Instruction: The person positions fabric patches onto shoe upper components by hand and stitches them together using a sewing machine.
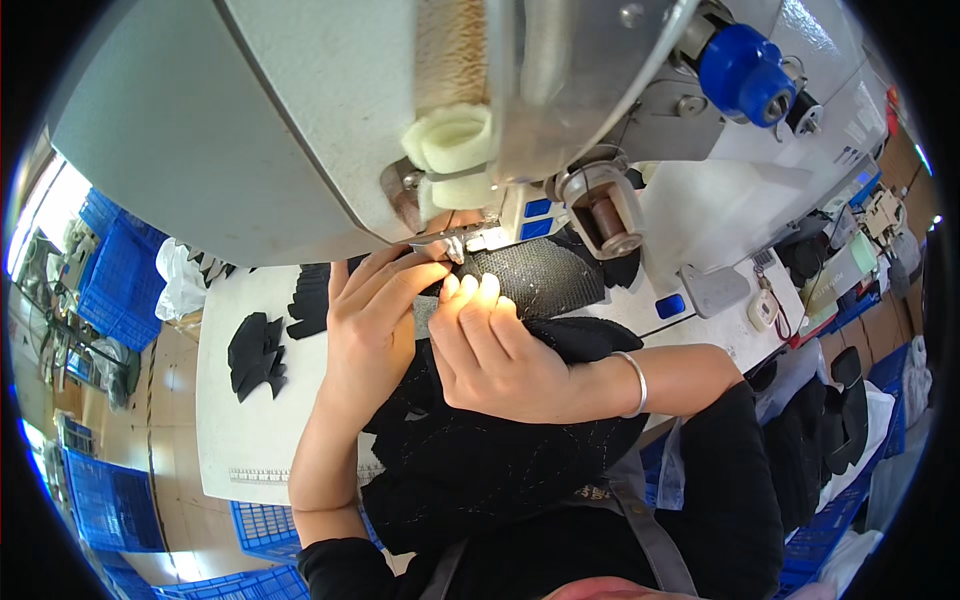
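A sewing machine's needle and presser foot [456, 248] stand lit over a black fabric piece [500, 460] with a shiny mesh panel [545, 275]. Just left of the foot, my left hand [372, 315] has its fingers bent together onto the fabric's edge; its thumb is mostly hidden. My right hand [500, 355] pinches the same piece right in front of the foot, fingertips bright under the lamp. Much of the fabric bunches below my hands and hangs over the table's near edge toward my lap. The stitch point itself is partly covered by my fingers.
The machine head [220, 130] looms above my hands. Stacked black cut pieces [257, 355] lie on the white table [225, 430] at left. A ruler strip [262, 476] runs along its front edge. Blue crates [115, 500] stand left; black pieces [815, 440] are heaped at right.
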Motion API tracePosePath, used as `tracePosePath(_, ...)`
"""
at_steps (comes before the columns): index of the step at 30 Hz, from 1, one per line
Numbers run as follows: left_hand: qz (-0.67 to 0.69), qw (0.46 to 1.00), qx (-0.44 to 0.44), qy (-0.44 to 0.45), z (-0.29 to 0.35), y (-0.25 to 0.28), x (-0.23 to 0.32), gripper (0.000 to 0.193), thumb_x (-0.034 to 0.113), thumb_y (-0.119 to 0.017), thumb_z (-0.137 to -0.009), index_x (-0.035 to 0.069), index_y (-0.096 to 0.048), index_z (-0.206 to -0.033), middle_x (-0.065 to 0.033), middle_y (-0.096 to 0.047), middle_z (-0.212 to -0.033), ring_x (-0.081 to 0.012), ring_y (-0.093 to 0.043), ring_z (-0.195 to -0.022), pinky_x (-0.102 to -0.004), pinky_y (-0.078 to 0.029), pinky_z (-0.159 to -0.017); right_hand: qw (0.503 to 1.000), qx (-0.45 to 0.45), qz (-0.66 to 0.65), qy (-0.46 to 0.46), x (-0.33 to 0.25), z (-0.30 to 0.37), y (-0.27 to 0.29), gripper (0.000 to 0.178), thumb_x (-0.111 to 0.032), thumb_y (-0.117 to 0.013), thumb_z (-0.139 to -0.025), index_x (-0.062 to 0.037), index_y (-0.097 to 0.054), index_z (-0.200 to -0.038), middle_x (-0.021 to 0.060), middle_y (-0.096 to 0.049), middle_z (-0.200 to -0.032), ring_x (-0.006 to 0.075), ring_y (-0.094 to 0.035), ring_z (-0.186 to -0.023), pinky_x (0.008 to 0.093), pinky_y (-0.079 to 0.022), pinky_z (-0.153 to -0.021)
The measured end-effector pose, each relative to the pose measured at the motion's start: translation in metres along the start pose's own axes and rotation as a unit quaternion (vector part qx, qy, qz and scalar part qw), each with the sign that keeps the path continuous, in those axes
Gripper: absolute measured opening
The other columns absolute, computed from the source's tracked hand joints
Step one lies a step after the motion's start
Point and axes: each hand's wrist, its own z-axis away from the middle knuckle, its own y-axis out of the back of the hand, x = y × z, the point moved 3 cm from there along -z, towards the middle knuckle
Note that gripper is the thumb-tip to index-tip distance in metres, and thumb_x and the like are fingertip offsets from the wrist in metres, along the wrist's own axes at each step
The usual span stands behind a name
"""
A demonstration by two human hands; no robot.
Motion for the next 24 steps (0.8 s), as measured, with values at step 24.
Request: tracePosePath(24, -0.03, 0.98, 0.056, -0.186, 0.0, -0.01, -0.001, 0.034, 0.007, -0.065, -0.067, 0.001, -0.068, -0.1, -0.0063, -0.061, -0.091, -0.0236, -0.062, -0.089, -0.0391, -0.052, -0.083, 0.95, 0.107, -0.291, 0.036, 0.052, 0.024, 0.016, 0.008, -0.009, -0.066, -0.067, -0.0024, -0.064, -0.072, 0.0079, -0.062, -0.083, 0.0192, -0.06, -0.076, 0.037, -0.051, -0.081)
